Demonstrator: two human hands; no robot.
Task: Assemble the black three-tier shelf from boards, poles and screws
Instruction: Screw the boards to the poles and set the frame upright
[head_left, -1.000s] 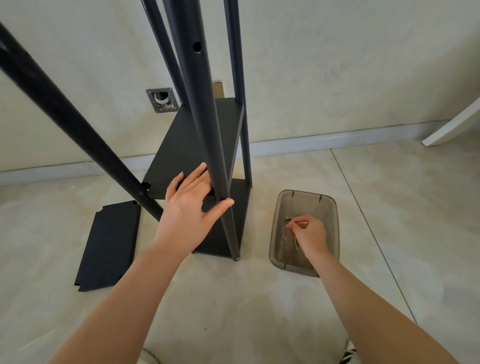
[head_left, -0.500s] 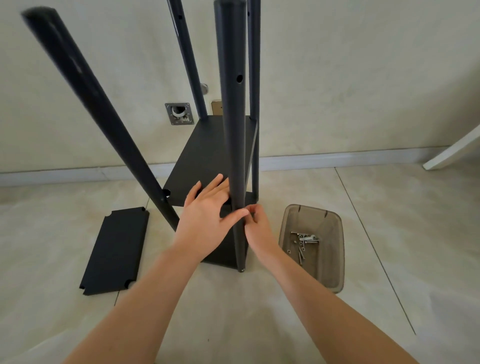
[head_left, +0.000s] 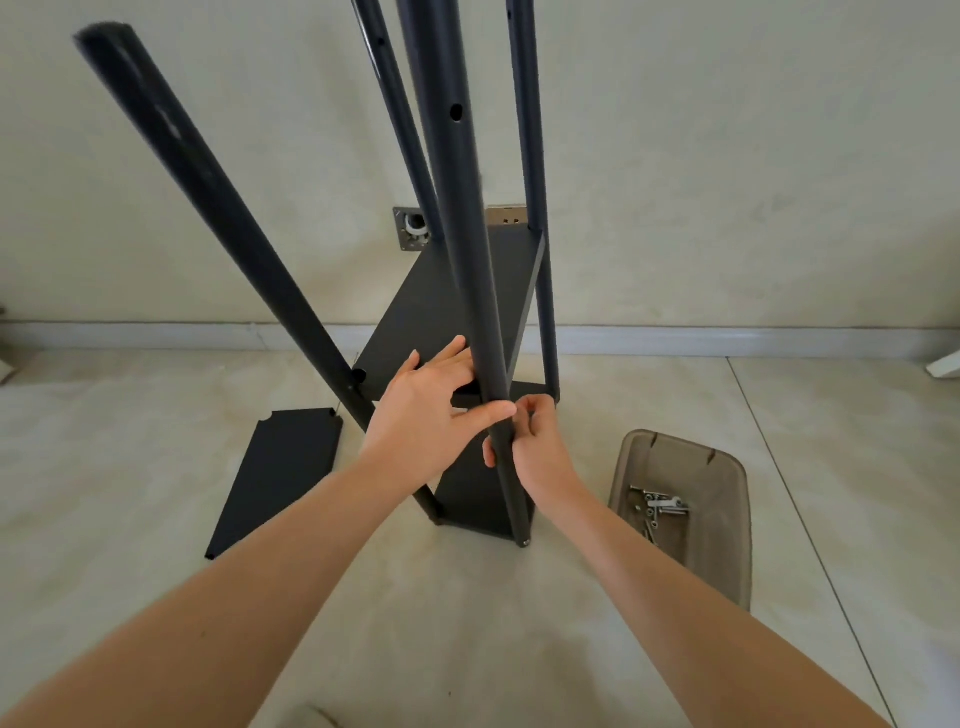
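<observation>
— What was the shelf made of?
— Smooth round black poles and flat matte boards. The front pole (head_left: 470, 291) stood between the hands; no writing was readable.
— And the hands?
— The left hand (head_left: 423, 415) held that pole, thumb across it, fingers straight on the middle board (head_left: 457, 301). The right hand (head_left: 535, 447) pinched at the pole; what it held I cannot tell.
— Anything nearby?
— Right of the right hand, a smoky plastic tray (head_left: 722, 551) with metal screws (head_left: 657, 512). Left of the left hand, a loose board (head_left: 275, 478) lay on the floor.
</observation>
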